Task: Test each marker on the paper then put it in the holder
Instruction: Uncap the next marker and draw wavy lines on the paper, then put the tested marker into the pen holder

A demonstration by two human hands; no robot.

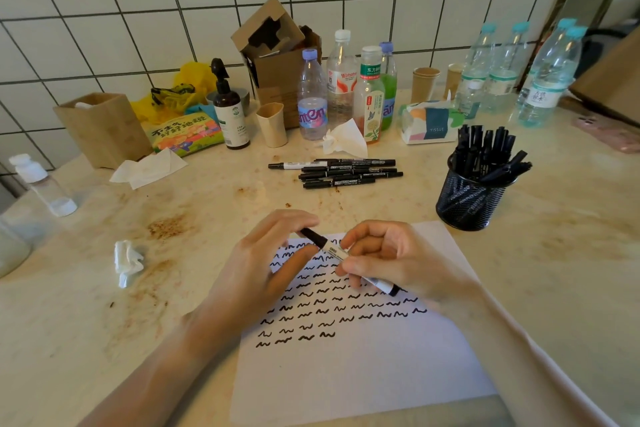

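Counter [554,288] carried white paper [363,374] at its near edge, rows of black squiggles across the sheet's upper half. Mesh holder [467,204], full of black markers, stood just beyond the paper's far right corner, w/ loose markers [339,172] lying mid-counter toward the back. Over the paper, right hand [391,260] gripped a marker [332,248] by its barrel, left hand [263,263] pinching its capped end.

Black-white marker [334,251] tilted over scribbled paper [363,357]; spare markers [341,170] beyond; mesh holder [467,204] full
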